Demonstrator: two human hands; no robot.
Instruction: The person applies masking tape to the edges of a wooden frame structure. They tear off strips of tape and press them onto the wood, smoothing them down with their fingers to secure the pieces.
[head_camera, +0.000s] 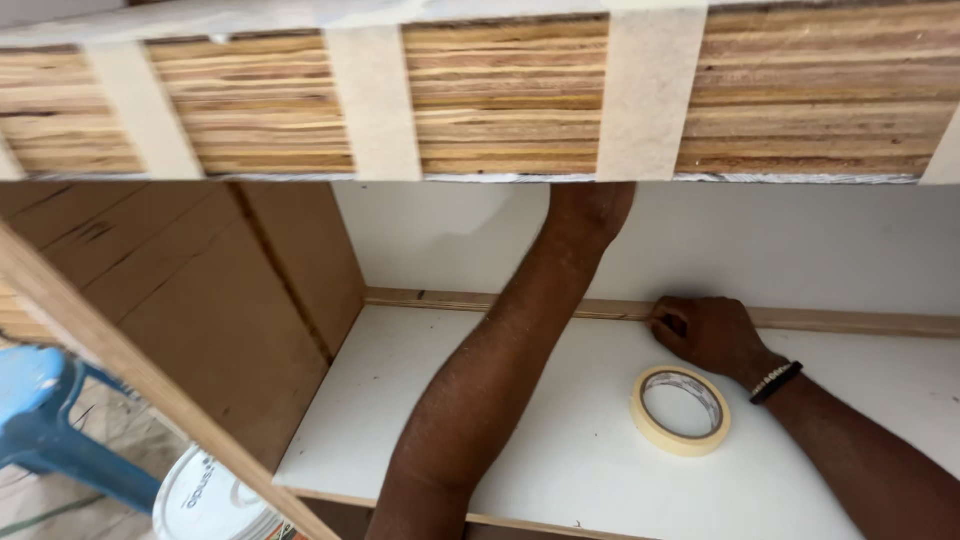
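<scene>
My left hand (592, 205) reaches up under the thick plywood top board (510, 100). Its fingers are hidden behind the board's front edge, so its grip cannot be seen. My right hand (708, 335), with a dark bead bracelet on the wrist, rests at the back of the white shelf (420, 400). The fingers are curled against the thin wooden strip (450, 300) along the rear wall, and nothing shows in them. A roll of cream masking tape (681, 410) lies flat on the shelf just in front of my right hand.
Several strips of masking tape (650, 95) cross the layered plywood edge. A brown side panel (250, 300) closes the cabinet's left. Outside at lower left stand a blue plastic chair (50, 420) and a white bucket (205, 500). A slanted wooden batten (130, 365) crosses in front.
</scene>
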